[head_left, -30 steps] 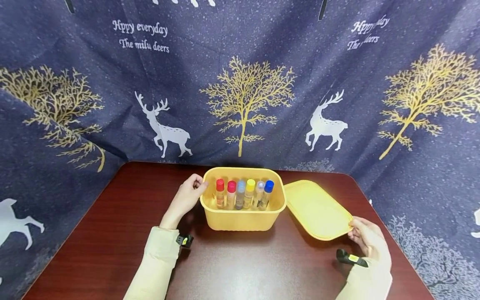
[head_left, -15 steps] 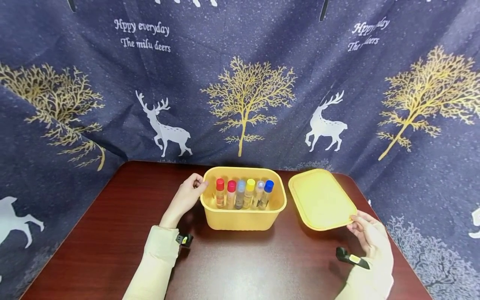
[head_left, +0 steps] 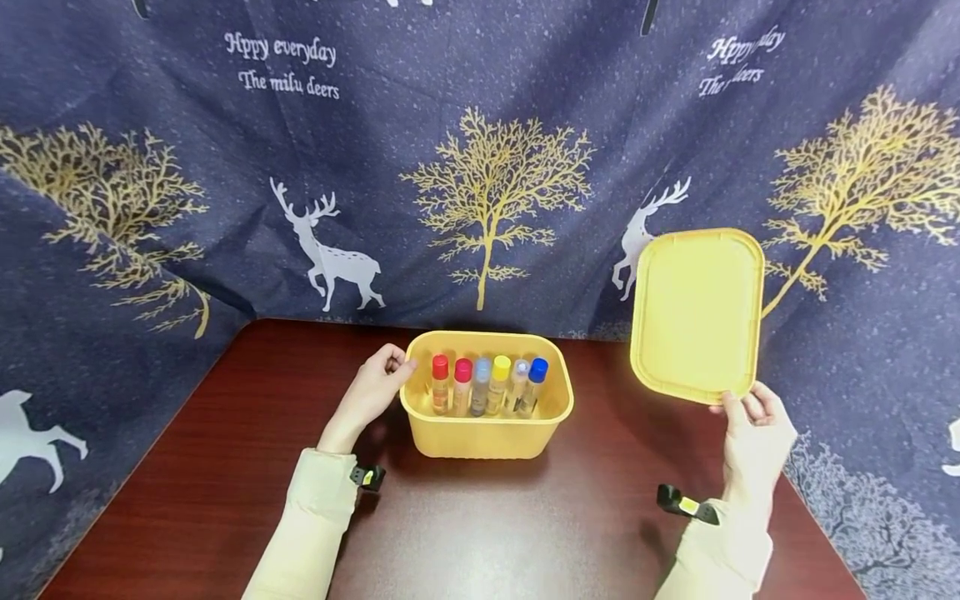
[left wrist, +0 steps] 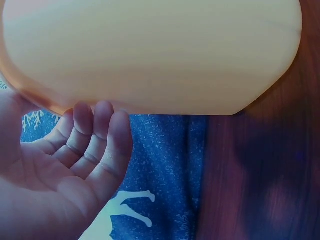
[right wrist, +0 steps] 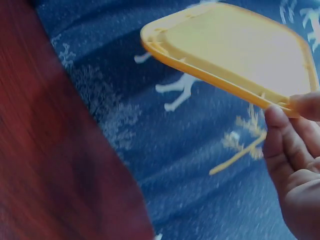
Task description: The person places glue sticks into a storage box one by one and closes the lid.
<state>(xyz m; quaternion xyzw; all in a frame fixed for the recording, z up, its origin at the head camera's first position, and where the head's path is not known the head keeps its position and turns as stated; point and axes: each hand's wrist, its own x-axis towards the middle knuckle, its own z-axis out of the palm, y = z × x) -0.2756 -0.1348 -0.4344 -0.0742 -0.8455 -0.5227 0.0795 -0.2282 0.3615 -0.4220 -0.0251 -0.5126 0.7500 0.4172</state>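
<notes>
A yellow plastic box (head_left: 480,442), without its lid on, stands on the table, and a row of several small bottles (head_left: 499,387) with red, blue, yellow and clear caps stands inside. My left hand (head_left: 372,392) holds the box's left rim, thumb over the edge; in the left wrist view its fingertips (left wrist: 120,125) lie against the outer wall. Raised at the right, the yellow lid (head_left: 697,317) is tilted up with its grooved inner side showing. My right hand (head_left: 753,433) pinches it by the lower corner, as the right wrist view also shows between thumb and fingers (right wrist: 280,132).
The dark red wooden table (head_left: 480,533) carries the box near its back edge. Behind hangs a blue cloth (head_left: 525,275) printed with deer and trees, close to the raised lid. Each wrist bears a black strap (head_left: 686,504).
My right hand has lifted the lid up off the table and tipped it more upright, away from beside the box. My left hand and the box have stayed in place.
</notes>
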